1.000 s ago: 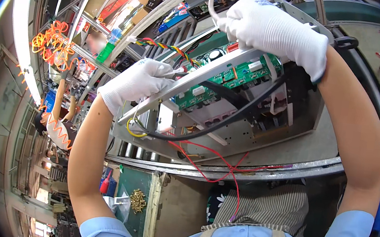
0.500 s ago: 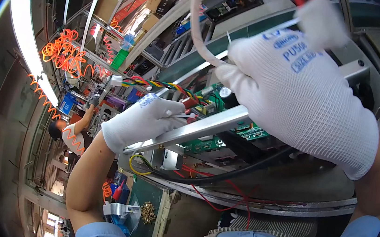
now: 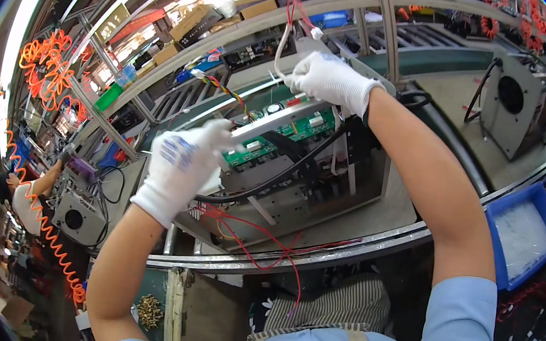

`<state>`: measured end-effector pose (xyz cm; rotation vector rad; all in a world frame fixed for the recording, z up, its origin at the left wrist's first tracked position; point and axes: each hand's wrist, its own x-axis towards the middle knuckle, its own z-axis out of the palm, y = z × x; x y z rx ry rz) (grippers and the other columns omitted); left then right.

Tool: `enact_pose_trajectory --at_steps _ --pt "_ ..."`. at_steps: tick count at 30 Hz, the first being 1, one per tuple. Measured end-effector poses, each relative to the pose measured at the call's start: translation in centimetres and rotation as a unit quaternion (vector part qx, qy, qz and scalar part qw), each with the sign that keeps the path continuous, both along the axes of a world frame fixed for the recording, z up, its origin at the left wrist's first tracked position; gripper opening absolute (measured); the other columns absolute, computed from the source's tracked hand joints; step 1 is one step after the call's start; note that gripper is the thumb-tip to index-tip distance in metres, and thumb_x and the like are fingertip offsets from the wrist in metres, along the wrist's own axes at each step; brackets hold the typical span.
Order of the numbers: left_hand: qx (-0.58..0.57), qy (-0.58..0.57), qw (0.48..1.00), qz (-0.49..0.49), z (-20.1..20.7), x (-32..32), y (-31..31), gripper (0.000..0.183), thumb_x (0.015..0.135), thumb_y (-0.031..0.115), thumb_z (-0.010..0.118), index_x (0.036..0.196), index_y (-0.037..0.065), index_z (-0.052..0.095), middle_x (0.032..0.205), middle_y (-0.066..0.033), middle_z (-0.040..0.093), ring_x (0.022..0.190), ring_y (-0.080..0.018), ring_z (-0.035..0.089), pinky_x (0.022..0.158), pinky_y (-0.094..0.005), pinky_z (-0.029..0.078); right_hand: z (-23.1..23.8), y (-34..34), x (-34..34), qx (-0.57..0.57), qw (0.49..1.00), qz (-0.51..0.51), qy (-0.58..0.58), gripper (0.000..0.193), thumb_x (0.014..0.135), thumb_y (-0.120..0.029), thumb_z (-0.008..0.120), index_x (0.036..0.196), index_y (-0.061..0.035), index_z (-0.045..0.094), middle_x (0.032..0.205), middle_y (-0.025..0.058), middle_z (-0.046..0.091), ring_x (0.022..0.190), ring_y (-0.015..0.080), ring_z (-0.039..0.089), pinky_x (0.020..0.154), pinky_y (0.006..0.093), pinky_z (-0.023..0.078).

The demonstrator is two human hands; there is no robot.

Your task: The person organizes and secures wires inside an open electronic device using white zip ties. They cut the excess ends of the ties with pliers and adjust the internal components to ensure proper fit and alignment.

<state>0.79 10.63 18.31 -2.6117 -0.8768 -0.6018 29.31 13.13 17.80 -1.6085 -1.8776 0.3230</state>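
An open grey metal chassis [image 3: 323, 203] holds a green circuit board [image 3: 295, 127], with black cables [image 3: 286, 172] across its front and red wires [image 3: 259, 236] hanging from it. My right hand [image 3: 330, 79], in a white glove, is at the chassis's top edge. It grips a white cable [image 3: 280, 47] that rises to a connector with red leads. My gloved left hand [image 3: 183, 163] is at the chassis's left end, its fingers closed on a small white piece [image 3: 214, 183]. What that piece is I cannot tell.
The chassis stands on a metal-edged bench [image 3: 345, 249]. A blue bin [image 3: 522, 232] of clear bags is at the right, with a grey fan unit [image 3: 517, 97] behind it. At the left are another fan unit [image 3: 75, 219], an orange coiled hose [image 3: 44, 228] and a co-worker [image 3: 20, 199]. Shelves of boxes are behind.
My right hand moved away from the camera to the chassis's top edge, still holding the white cable. My left hand came off the chassis rail and nearer the camera.
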Motion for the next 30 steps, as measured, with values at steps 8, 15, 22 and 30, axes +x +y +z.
enact_pose_trajectory --at_steps 8,15,22,30 --pt "-0.003 0.12 0.99 0.067 2.4 4.4 2.6 0.033 0.094 0.033 0.053 0.118 0.01 0.058 0.082 -0.0157 0.068 0.079 -0.0335 0.066 0.069 -0.0435 0.051 0.5 -1.4 -2.2 -0.043 0.986 0.16 0.024 0.031 0.089 -0.027 0.066 0.102 0.0006 0.071 0.086 0.0075 0.071 0.08 0.0133 0.06 0.077 0.0293 0.048" --pt "0.014 -0.024 0.999 0.042 4.8 7.3 3.2 0.027 0.095 0.035 0.051 0.097 0.01 0.062 0.08 -0.0155 0.068 0.077 -0.033 0.067 0.069 -0.0447 0.053 2.4 -1.8 0.6 -0.164 0.977 0.135 0.026 0.039 0.089 -0.039 0.066 0.105 -0.0039 0.071 0.088 0.0021 0.067 0.079 0.0094 0.057 0.078 0.0264 0.045" --pt "0.069 -0.054 0.995 0.044 3.2 10.0 4.6 0.032 0.094 0.041 0.052 0.095 0.01 0.061 0.076 -0.0166 0.066 0.078 -0.0365 0.065 0.068 -0.0467 0.05 1.8 0.5 5.3 -0.163 0.971 0.173 -0.032 0.032 0.094 -0.034 0.059 0.094 -0.0052 0.072 0.075 0.0037 0.071 0.061 0.0105 0.061 0.058 0.024 0.045" --pt "-0.28 -0.054 0.958 0.024 1.2 4.3 4.1 0.018 0.09 0.017 0.06 0.09 0.0 0.067 0.075 -0.0118 0.065 0.069 -0.0258 0.06 0.069 -0.0343 0.047 1.1 -0.4 4.4 -0.199 0.955 0.211 0.068 0.043 0.086 -0.039 0.07 0.107 -0.0012 0.069 0.081 0.0044 0.068 0.065 0.0108 0.059 0.063 0.0254 0.049"
